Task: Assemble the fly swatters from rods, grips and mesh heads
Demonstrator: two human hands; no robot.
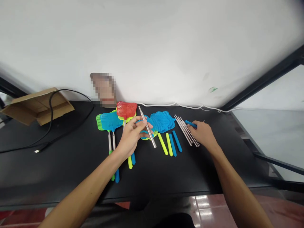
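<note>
A metal tube (152,139) is slanting in the pinch of the left hand (133,131), which is partly hiding the blue mesh heads (162,122) behind, while the right hand (201,131) is gripping a blue handle (191,124) over the loose tubes (185,131). Yellow and blue grips (162,144) are lying between the hands, and swatters (111,121) are lying leftward, with a black cable (50,110) curving past an open cardboard box (39,98). The black surface (190,177) is meeting a white wall (166,47), and reddish floor (206,209) is showing below.

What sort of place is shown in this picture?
Probably a small indoor work area: a black table against a white wall, with metal rods and loose coloured handles laid in groups.
</note>
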